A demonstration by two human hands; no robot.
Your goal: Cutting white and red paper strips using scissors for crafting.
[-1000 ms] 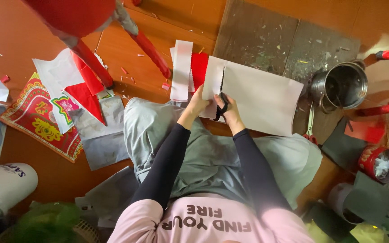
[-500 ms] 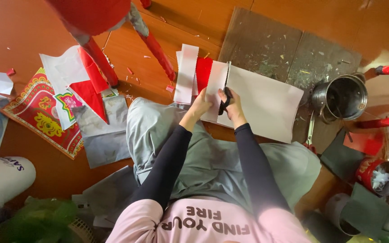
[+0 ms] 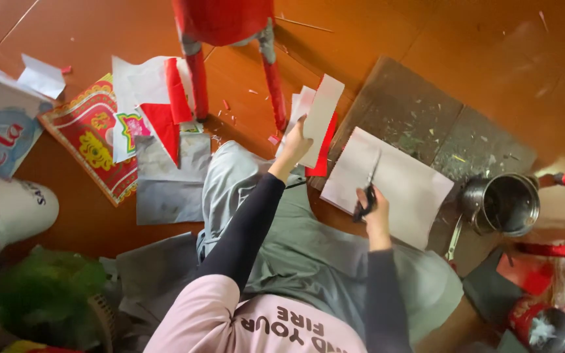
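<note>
Black-handled scissors [image 3: 366,196] sit in the right hand [image 3: 375,212], its grip closed through the loops, blades pointing up over a grey sheet of paper [image 3: 403,186] lying on the floor just beyond the knuckles. The left hand [image 3: 293,145] pinches a narrow pale strip [image 3: 318,121], holding it up off to the left, apart from the sheet. Behind the sheet lies a worn grey board [image 3: 420,111]; a metal pot [image 3: 503,204] stands right of it, and a red stool [image 3: 227,39] stands beyond.
</note>
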